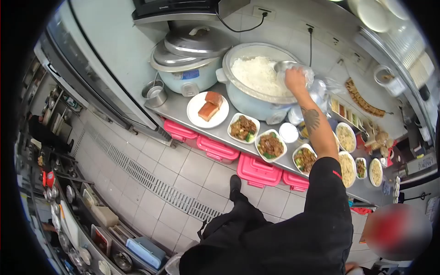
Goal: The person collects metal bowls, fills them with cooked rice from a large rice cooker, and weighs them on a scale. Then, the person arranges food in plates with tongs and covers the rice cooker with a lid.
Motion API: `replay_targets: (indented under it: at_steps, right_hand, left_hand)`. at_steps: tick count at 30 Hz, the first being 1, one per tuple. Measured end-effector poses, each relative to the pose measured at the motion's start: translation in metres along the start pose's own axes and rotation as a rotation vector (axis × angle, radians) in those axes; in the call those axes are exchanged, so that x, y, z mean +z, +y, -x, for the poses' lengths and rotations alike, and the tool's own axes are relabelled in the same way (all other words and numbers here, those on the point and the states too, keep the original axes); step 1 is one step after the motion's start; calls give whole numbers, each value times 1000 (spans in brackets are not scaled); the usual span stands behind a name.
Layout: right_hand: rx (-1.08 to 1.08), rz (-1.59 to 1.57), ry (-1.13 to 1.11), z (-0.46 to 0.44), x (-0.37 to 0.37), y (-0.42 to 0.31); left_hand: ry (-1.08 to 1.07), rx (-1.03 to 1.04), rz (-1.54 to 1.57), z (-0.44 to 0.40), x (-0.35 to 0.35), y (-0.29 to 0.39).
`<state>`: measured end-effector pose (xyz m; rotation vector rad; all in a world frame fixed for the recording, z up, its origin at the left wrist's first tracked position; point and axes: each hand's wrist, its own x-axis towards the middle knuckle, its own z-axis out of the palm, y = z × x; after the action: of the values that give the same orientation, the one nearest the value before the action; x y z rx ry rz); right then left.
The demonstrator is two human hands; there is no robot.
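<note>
I had right hand clamped on shiny metal scoop, right side of fluffy white rice in round pale-blue cooker | left hand out of view | likely scooping; next needed level lift

No readable text — cooker label blurred.

Room lies over the open cooker between the lidded cooker and right hand; 2 bowls block low in front.
</note>
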<state>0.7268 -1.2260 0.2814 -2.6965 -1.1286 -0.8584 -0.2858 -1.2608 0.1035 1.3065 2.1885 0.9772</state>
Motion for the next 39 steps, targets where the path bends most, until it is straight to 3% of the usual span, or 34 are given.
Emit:
replay_targets:
  at_steps: [1,2,3,4,5,7,8,9,10,11,12,13,14,16,18,20,22,23,25,27,29,30,31,33,34,36,39]
  right_hand:
    - [-27,126,-102,-18,23,-8]
    - [-92,40,-111,-36,47,-18]
    - [-161,-44,-129,-50,68,-33]
    - [-185,-195,-228,-66,94,-48]
    - [-203,-340,-334,-78,123,-56]
    - [-167,-467,-538,-121,203,-54]
    - [-156,-468,-545,-140,239,-54]
    - [-87,-517,-507,-155,271,-53]
    - [-15,-558,-473,-161,290,-53]
    - [-121,-452,-425,-155,295,-62]
    - [-220,-343,-384,-140,291,-77]
    - [-263,-319,-604,-140,258,-90]
    - [-110,-813,-676,-118,312,-77]
    - [-430,-519,-626,-72,207,-85]
    - [-312,-450,-961,-45,125,-69]
    - [-311,-502,-888,-9,150,-16]
    - [-72,-24,-1228,-3,148,10]
    - [-70,-20,-1236,0,153,2]
    - [276,-175,-1125,-5,162,-18]
    - [348,-304,-1063,0,181,-36]
    - [546,-784,-919,11,188,-52]
    - [494,-723,-761,8,172,-79]
    - [494,-712,-769,-5,165,-95]
    - [719,-1059,-927,-28,147,-113]
    - [780,-991,-1067,-44,127,-116]
    - [712,-1069,-1122,-34,154,-93]
    - [559,-1148,-1195,-61,100,-90]
  left_hand:
    - [-75,-45,221,-19,53,13]
    - [-204,-86,499,-40,108,30]
    - [-86,-123,361,-43,175,92]
    - [-118,-348,904,-15,237,218]
    - [-160,-300,805,11,289,316]
    - [-385,-254,852,37,404,421]
    - [-587,-157,859,56,446,477]
    - [-660,-181,939,85,480,541]
    - [-692,-47,1059,102,533,573]
    - [-667,-159,1064,137,550,628]
    - [-708,-39,974,157,568,665]
    - [-738,97,1256,176,595,692]
    - [-719,160,1172,190,602,713]
    - [-768,98,1288,204,629,724]
    - [-822,80,1268,207,634,721]
    - [-889,84,1313,201,620,728]
    - [-903,120,1231,196,620,726]
    - [-925,191,1143,193,619,724]
    - [-954,153,1246,199,618,723]
    - [-936,83,1252,199,621,716]
    - [-921,37,1272,197,620,717]
    - [-934,63,1280,198,621,717]
    - [-958,90,1283,197,622,714]
    - [-1028,90,1230,195,623,708]
    - [-1025,98,1234,194,623,709]
    - [-1019,103,1241,195,621,714]
    - [-989,117,1248,186,616,729]
